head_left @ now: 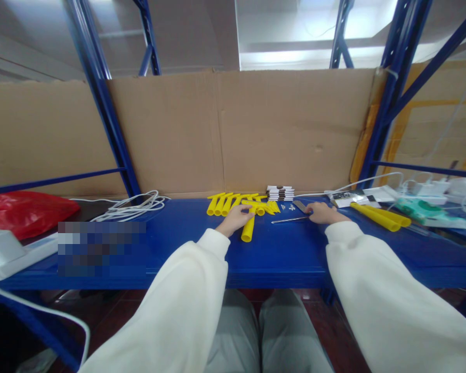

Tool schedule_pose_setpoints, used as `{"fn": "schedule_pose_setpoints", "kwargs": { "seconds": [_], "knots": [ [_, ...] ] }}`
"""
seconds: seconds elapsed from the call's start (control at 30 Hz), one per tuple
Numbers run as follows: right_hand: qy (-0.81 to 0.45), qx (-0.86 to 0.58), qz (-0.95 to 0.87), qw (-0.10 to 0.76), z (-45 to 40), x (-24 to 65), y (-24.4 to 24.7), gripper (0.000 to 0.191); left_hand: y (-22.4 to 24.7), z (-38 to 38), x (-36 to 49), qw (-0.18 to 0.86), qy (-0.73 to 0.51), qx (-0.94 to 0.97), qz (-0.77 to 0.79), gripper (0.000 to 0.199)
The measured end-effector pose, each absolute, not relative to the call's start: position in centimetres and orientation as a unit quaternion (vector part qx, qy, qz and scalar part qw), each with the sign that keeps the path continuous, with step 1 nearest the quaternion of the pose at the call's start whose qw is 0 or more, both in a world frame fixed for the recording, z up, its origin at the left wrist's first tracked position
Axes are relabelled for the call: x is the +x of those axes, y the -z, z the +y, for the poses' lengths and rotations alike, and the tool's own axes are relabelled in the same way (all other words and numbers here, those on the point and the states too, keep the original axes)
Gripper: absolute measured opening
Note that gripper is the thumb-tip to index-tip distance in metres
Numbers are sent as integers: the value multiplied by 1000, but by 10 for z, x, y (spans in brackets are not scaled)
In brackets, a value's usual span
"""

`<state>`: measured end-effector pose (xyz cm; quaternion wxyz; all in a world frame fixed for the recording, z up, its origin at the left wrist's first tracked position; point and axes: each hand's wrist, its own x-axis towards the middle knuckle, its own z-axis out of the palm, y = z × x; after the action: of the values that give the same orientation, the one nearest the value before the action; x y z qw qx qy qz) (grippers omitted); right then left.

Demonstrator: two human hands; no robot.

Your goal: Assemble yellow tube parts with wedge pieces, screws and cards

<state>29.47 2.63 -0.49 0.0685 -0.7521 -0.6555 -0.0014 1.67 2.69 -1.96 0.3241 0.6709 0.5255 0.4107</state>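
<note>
My left hand [235, 218] is closed on a yellow T-shaped plastic scraper handle [247, 230], its hollow round end toward me. Behind and beside it lie several more yellow T-shaped handles [218, 205] in a row, and small yellow pieces [272, 207] to the right. My right hand [323, 213] is low over the blue table, fingers bent together at the edge of a flat grey piece [300, 206]. A thin metal rod like a screwdriver shaft [289, 220] runs leftward from under this hand; its other end is hidden. Small silvery parts [291, 207] lie between the hands.
Small white boxes [280, 193] are stacked against the cardboard wall [287, 129]. Two long yellow tubes [380, 216] and a green-and-white packet [423, 210] lie on the right. White cable [137, 206] and a red bag [34, 210] are on the left. Blue posts [101, 93] frame the table.
</note>
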Motion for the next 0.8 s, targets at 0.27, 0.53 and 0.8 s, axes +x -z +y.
{"fn": "schedule_pose_setpoints", "kwargs": {
  "seconds": [0.27,0.53,0.8],
  "knots": [
    [15,-752,-653,90,29,297,7,47,21,32,12,130,-407,739,521,26],
    [16,-757,-649,78,29,297,7,45,21,30,11,93,-411,747,514,25],
    [35,-738,-662,128,46,307,17,29,21,32,10,88,-398,751,519,24]
  ]
}}
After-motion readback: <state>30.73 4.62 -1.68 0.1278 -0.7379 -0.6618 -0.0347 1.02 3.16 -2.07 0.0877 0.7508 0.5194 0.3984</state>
